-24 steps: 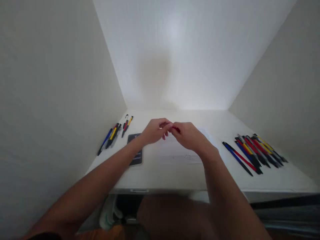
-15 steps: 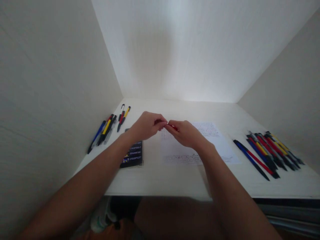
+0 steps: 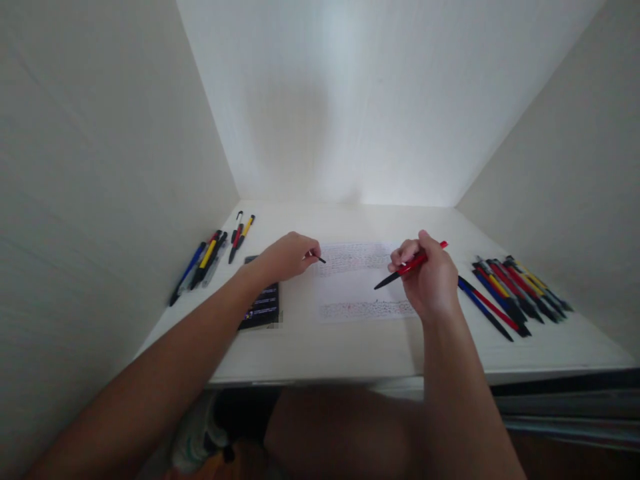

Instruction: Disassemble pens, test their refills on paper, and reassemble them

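Between the fingertips of my left hand [image 3: 291,257] is a small thin black piece [image 3: 321,259], its far end sticking out to the right; its kind is unclear. My right hand [image 3: 434,283] is closed around a red pen [image 3: 411,265] with a black front part. The pen slants down to the left above the paper, its point seemingly off the surface. Beneath both lies a white sheet of paper [image 3: 353,288] with bands of dense handwriting or marks at top and bottom. My right hand covers the sheet's right part.
A dark phone-like device [image 3: 265,310] lies partly under my left forearm. Several pens [image 3: 207,259] lie by the left wall, with a few more [image 3: 242,233] behind them. On the right is a larger row of pens [image 3: 520,287], with a blue and black pen [image 3: 483,308] nearest the paper.
My hands, together at the fingertips before, are now apart. My right hand has moved right with the red pen, which now shows fully. The small black piece now shows in my left fingers.
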Demonstrator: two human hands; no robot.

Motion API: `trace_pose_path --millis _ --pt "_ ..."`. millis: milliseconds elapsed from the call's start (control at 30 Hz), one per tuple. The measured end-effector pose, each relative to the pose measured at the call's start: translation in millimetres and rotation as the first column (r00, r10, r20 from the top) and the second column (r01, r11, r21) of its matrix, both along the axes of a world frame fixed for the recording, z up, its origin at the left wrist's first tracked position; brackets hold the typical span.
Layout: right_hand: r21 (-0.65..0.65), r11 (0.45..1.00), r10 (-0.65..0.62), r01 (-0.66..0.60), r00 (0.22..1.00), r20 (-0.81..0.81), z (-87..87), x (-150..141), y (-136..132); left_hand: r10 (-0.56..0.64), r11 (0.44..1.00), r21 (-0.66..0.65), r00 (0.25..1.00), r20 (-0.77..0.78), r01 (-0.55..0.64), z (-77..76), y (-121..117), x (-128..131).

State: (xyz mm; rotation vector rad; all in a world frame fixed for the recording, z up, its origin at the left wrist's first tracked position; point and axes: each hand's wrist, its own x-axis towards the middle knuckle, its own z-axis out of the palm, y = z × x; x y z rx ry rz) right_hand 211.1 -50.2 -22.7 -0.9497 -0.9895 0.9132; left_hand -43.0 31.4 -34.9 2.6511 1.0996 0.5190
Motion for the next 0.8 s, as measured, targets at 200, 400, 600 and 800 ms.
trace_pose_path --millis 200,400,600,800 --pt "-0.187 0.979 -0.072 0.078 0.997 0.036 -11.5 10 1 0.024 0.999 -0.03 0.992 -0.122 -0.027 -0.7 1 -3" --pt "-0.317 0.948 0.059 -0.032 0.996 0.073 -20.2 4 2 0.023 0.992 0.123 0.996 -0.088 -0.012 -13.7 1 4" --pt "-0.263 0.96 0.125 -0.096 0.988 0.095 -25.7 -3 4 -0.042 0.976 0.214 0.998 0.048 0.031 -9.6 -29 35" --pt "-0.263 0.964 0.092 -0.04 0.978 0.188 -25.8 -5 6 0.061 0.99 0.123 0.996 0.068 -0.069 -13.0 -56 67"
